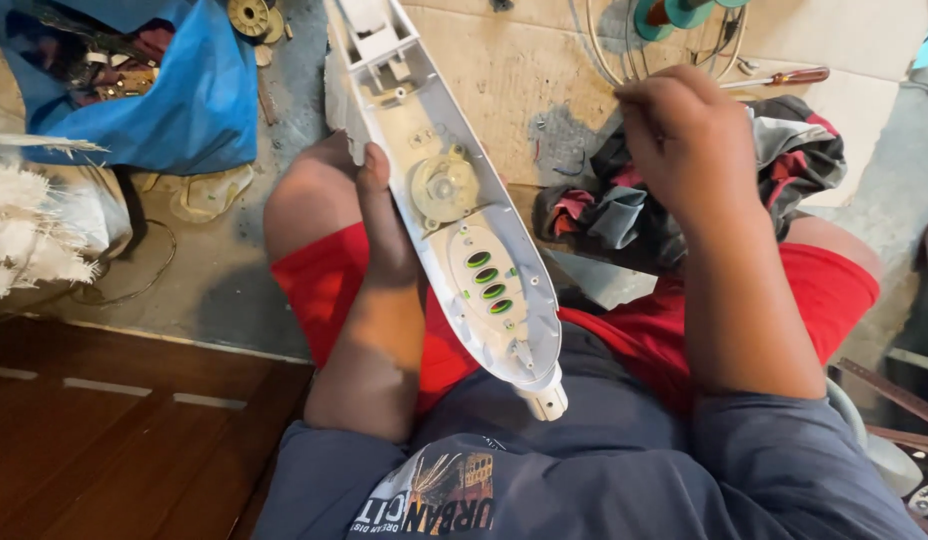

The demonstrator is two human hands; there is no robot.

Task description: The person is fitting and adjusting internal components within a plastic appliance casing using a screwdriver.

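My left hand [382, 225] grips the edge of a long white plastic housing [454, 190], held tilted over my lap with its inside facing up. Inside it I see a round knob part and a row of green oval buttons. My right hand [684, 140] is raised to the right of the housing with its fingers pinched together; whether something small is between them I cannot tell. It hovers over a crumpled dark and red cloth [784, 160] lying on the cardboard.
A screwdriver with a reddish handle [784, 77] lies on the cardboard sheet [514, 70] ahead, near wire loops and a teal spool [674, 15]. A blue bag [184, 100] of parts sits at the far left. Wooden boards [114, 420] lie at the near left.
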